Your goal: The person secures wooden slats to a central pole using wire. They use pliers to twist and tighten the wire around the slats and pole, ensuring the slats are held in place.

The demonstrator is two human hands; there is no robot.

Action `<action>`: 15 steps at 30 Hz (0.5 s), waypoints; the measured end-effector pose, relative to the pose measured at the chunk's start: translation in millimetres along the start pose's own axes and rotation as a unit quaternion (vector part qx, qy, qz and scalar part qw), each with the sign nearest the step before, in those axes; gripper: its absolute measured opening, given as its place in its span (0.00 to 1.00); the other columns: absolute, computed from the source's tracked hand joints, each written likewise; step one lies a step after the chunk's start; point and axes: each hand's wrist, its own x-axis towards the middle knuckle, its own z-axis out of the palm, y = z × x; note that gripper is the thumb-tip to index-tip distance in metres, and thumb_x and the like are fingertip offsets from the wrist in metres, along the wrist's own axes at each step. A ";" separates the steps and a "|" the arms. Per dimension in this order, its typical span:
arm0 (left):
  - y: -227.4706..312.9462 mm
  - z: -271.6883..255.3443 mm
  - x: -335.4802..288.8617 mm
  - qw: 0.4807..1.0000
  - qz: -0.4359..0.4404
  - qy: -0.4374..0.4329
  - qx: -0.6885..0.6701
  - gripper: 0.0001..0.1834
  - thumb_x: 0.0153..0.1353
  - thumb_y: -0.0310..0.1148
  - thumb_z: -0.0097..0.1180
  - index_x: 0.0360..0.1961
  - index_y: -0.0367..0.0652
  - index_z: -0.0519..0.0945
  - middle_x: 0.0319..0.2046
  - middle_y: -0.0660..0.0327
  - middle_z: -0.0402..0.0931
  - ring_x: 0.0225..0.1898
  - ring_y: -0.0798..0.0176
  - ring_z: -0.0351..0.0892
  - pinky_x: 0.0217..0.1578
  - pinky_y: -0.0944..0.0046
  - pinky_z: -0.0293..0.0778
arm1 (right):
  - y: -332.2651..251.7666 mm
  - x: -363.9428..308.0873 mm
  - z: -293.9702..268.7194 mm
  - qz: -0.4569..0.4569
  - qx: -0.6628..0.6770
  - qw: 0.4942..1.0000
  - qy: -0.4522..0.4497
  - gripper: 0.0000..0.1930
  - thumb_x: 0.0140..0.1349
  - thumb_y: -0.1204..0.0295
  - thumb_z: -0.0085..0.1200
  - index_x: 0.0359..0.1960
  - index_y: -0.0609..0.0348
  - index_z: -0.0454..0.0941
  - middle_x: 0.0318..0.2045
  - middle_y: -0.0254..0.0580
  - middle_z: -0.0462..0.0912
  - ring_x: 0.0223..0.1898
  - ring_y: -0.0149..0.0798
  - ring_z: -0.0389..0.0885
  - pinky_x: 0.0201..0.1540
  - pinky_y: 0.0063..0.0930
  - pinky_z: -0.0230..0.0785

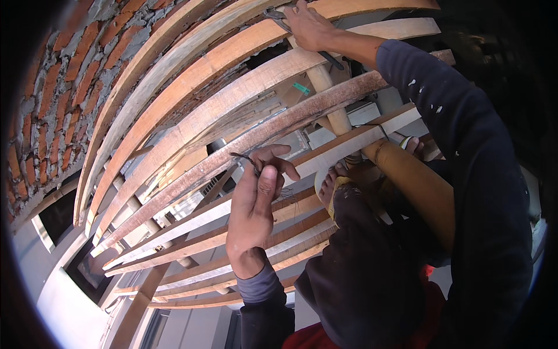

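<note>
The right hand (309, 28) had its grip closed around pliers (279, 19) by a bent wooden beam (232, 53). The left hand (251, 203) pinched thin dark wires (254, 165), maybe so none fell down.

At ten o'clock a rough brick wall (70, 75), thickly jointed in grey, is seen. At nine a dark opening (58, 218) is shown; at eight a pale wall (75, 302) is brightly lit. Two o'clock is sunk in shadow.

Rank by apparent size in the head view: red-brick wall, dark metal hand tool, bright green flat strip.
1. Red-brick wall
2. Dark metal hand tool, partly hidden by the right hand
3. Bright green flat strip
</note>
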 end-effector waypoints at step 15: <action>-2.8 -2.9 73.7 0.987 0.082 0.137 0.004 0.15 0.73 0.36 0.37 0.51 0.40 0.73 0.19 0.65 0.73 0.16 0.81 0.55 0.18 0.78 0.53 | -125.3 -64.9 -72.0 -0.038 0.403 0.889 0.214 0.21 0.61 0.56 0.53 0.41 0.64 0.79 0.37 0.61 0.80 0.43 0.54 0.80 0.48 0.42 0.73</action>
